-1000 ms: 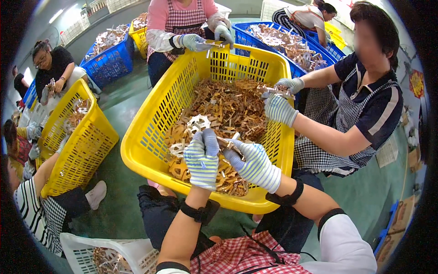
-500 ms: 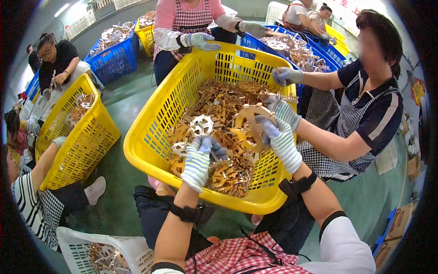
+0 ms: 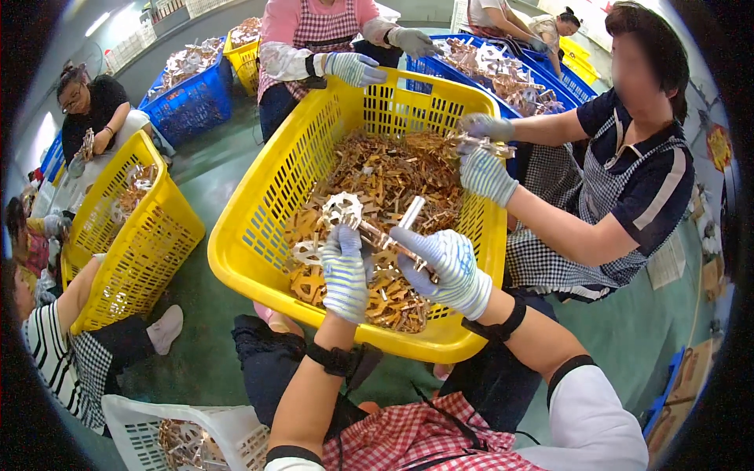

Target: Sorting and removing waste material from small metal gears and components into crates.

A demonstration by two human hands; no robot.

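My left hand [image 3: 344, 271], in a striped glove, is closed on a silver metal disc [image 3: 343, 209] with cut-outs and a notched rim, held upright over the metal pieces. My right hand [image 3: 446, 265], also gloved, grips a coppery metal plate [image 3: 402, 253] turned nearly edge-on. A bright strip [image 3: 411, 212] stands up beside the right fingers; whether it belongs to the plate I cannot tell. Both hands are above the near half of a large yellow basket [image 3: 259, 294], where many small brown and golden metal pieces [image 3: 385, 169] lie. My left fingers are partly hidden behind the disc.
At right, a co-worker's gloved hands [image 3: 485, 169] hold a metal part over the same basket. Another person's glove [image 3: 355, 69] rests at its far rim. A white basket [image 3: 129, 416] stands lower left, another yellow basket [image 3: 169, 228] at left, and blue bins [image 3: 192, 106] behind.
My right hand has moved left toward my left hand, and its plate has turned from face-on to nearly edge-on. The co-worker's two hands at right have come together on a part.
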